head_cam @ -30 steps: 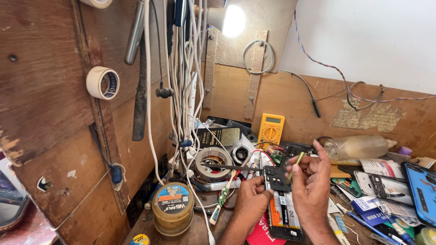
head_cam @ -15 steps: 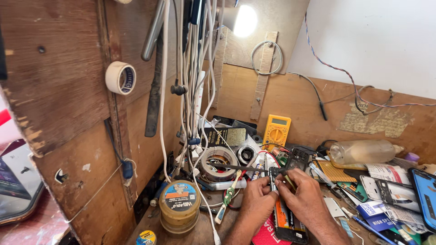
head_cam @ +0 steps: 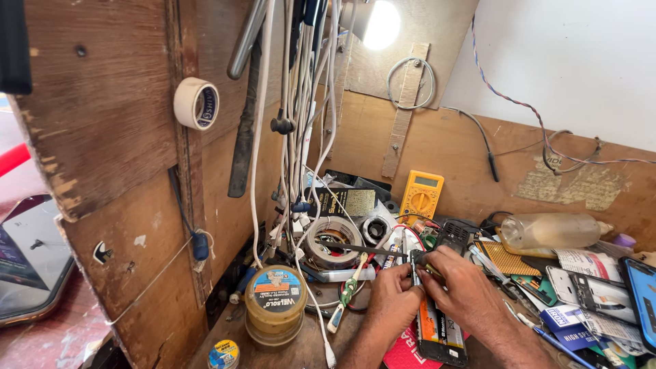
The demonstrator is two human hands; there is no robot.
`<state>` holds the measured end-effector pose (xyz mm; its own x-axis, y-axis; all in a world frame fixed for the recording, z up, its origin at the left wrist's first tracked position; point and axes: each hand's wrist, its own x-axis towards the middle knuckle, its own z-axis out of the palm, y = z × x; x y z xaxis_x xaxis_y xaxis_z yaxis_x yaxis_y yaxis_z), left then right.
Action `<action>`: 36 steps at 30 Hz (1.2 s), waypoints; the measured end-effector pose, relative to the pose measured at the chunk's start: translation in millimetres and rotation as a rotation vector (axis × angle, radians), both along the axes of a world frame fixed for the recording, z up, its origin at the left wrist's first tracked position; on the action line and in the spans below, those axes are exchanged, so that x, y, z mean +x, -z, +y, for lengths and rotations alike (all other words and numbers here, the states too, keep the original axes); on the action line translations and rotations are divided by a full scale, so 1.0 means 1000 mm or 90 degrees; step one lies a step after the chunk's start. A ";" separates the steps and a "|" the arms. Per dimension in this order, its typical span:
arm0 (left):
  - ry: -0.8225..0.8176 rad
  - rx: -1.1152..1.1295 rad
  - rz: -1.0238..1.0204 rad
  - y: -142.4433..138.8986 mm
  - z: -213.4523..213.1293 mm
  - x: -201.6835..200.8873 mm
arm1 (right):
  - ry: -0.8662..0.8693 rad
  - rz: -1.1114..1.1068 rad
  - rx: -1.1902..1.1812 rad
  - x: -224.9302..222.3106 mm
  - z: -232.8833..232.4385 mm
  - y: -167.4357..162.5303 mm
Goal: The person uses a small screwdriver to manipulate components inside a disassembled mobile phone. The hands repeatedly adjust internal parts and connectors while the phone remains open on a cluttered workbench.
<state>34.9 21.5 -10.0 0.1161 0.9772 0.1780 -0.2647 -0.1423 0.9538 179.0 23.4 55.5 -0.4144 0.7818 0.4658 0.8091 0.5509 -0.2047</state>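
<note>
Moved since earlier: both of our hands have dropped from chest height, where the small dark board was held up and turned, down to the table; the camera has swung left, so more of the wooden wall shows.
Left hand: our left hand (head_cam: 393, 301) is curled, fingertips pinching the near edge of the small dark part (head_cam: 417, 260).
Right hand: our right hand (head_cam: 465, 290) lies close against it, thumb and forefinger closed on the same part from the other side.
Where the part is: low between the two hands, just above the black phone frame (head_cam: 437, 335) lying on the table, in front of the yellow multimeter (head_cam: 420, 195).
Nearby: tape roll (head_cam: 335, 239), round solder-paste tin (head_cam: 275, 301), clear bottle (head_cam: 553, 231) lying on its side.
Step in hand, as we judge it: seating or working loose the small part with fine finger pressure.
What the move calls for: a steady, light pinch and small motions; whether a tool is held, we cannot tell.
</note>
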 end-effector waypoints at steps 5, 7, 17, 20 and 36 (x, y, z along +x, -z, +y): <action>-0.032 0.013 0.055 0.003 0.002 0.001 | -0.058 -0.024 0.012 0.002 0.001 -0.003; -0.037 0.030 0.058 0.005 0.003 0.001 | -0.069 -0.029 0.016 0.001 0.002 -0.002; -0.040 0.001 0.060 0.016 0.013 0.006 | -0.011 -0.114 -0.052 -0.002 0.012 -0.004; -0.042 0.005 0.067 0.019 0.014 0.006 | -0.018 -0.133 -0.059 -0.004 0.014 -0.007; -0.057 -0.026 0.106 0.002 0.005 -0.002 | 0.129 0.108 -0.176 0.019 0.022 0.004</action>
<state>33.3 26.9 -12.2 0.0528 0.9910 0.1234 -0.0908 -0.1183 0.9888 197.7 45.2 51.9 -0.1729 0.9460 0.2742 0.8379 0.2876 -0.4639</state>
